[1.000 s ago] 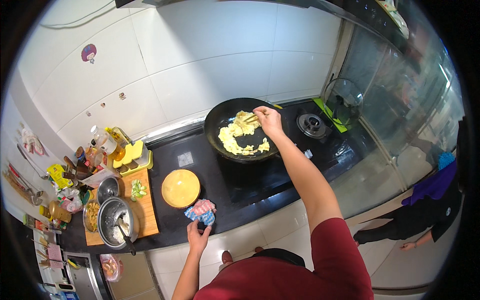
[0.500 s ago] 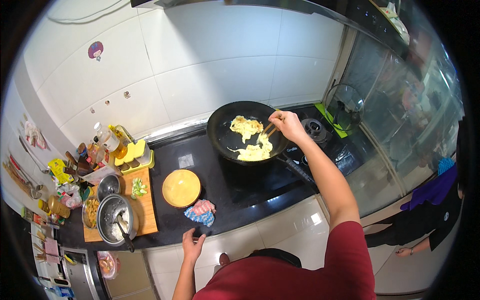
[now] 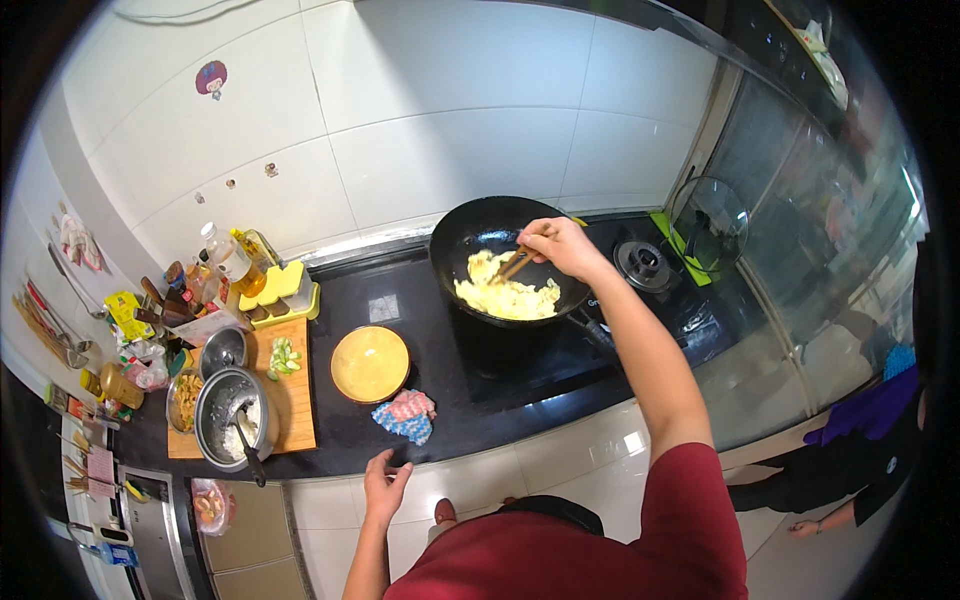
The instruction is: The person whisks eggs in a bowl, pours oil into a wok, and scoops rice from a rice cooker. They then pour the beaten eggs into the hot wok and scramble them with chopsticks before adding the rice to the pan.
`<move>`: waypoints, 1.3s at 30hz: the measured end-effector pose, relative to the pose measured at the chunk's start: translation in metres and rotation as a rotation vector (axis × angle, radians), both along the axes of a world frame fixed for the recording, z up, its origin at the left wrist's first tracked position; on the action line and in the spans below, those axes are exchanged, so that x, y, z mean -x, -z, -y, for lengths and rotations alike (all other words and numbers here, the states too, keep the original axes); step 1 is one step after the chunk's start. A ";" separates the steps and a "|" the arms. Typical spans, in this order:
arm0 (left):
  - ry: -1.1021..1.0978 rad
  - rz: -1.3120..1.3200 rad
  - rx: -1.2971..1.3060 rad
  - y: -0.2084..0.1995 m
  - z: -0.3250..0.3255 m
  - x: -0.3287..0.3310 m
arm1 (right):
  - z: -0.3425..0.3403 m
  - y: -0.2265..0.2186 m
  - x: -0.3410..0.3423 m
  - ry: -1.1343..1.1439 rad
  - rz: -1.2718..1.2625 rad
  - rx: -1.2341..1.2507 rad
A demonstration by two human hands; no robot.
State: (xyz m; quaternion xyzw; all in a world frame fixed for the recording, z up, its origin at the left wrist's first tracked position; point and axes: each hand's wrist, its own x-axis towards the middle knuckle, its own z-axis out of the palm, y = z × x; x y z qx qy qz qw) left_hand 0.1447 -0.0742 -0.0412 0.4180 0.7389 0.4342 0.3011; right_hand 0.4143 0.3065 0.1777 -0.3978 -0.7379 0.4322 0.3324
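Over the black wok (image 3: 500, 212) on the stove, my right hand (image 3: 561, 247) grips a pair of wooden chopsticks (image 3: 514, 264). Their tips are in the yellow scrambled egg (image 3: 510, 298), which lies gathered in the near half of the wok. The wok's handle (image 3: 600, 336) points toward the near right. My left hand (image 3: 384, 487) hangs in front of the counter's edge with its fingers apart, holding nothing. Closest to it is a pink and blue cloth (image 3: 406, 416), beside a yellow bowl (image 3: 370, 365).
A wooden board (image 3: 294, 400) on the left carries a steel pot (image 3: 228, 385) of rice with a spoon, and chopped green pieces (image 3: 284, 358). Bottles and a yellow seasoning box (image 3: 280, 296) stand behind it. A glass lid (image 3: 709, 224) leans at right. Another person (image 3: 850, 450) stands far right.
My right hand with the chopsticks has shifted left over the wok. Two separate patches of egg are now one mass nearer me. My left hand has barely moved; the view has shifted slightly.
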 end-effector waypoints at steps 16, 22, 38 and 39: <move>0.073 -0.031 -0.047 -0.009 -0.023 -0.025 | -0.012 0.027 -0.049 0.405 0.062 -0.438; 0.043 0.046 -0.070 -0.027 -0.021 -0.042 | -0.039 0.053 -0.025 0.457 -0.188 -0.171; 0.128 0.085 -0.422 -0.085 -0.020 -0.128 | -0.029 0.014 -0.068 0.380 0.040 -0.186; 0.133 0.097 -0.414 -0.084 -0.018 -0.130 | -0.036 0.024 -0.066 0.423 0.000 -0.195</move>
